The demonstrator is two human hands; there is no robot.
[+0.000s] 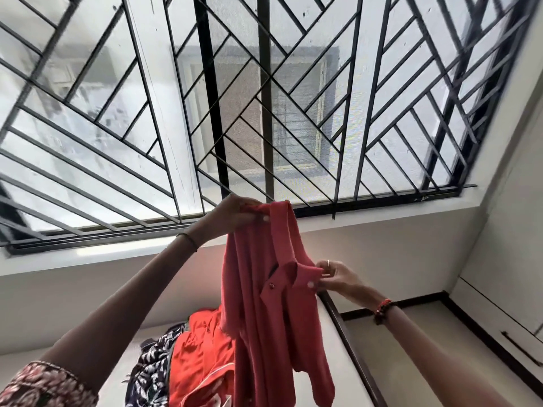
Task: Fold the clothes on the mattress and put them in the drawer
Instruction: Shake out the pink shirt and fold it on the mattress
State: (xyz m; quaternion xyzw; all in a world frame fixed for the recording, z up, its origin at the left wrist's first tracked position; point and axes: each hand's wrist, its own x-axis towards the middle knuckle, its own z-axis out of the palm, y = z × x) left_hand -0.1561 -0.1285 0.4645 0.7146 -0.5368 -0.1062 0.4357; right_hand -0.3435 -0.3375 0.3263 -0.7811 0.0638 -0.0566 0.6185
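**Coral shirt held up over the bed**

The left hand (235, 214) is raised high, thumb and fingers pinching the top edge of a coral shirt (264, 318) near one shoulder. The right hand (338, 277) sits lower and to the side, its fingertips nipping the edge of the collar flap beside the button (271, 285). Between the two grips the shirt hangs loose in the air, its body and a sleeve drooping down in front of the bed.

There's a thin bangle (188, 240) on the left wrist and a patterned sleeve (44, 383) further up that arm. The right wrist has a red beaded bracelet (382, 311), and a ring (328, 263) shows on one finger.

Behind the hanging shirt, a heap of clothes lies on the white mattress (352, 386): a bright orange-red garment (202, 356) with a dark leaf-print cloth (152, 374) crumpled against it. A dark bed frame (349, 342) runs along the mattress edge, with pale floor beyond it.

Past the floor stands a white cabinet front (499, 304) with a dark handle (520, 348). A wide window with a black diagonal grille (264, 113) fills the wall above.
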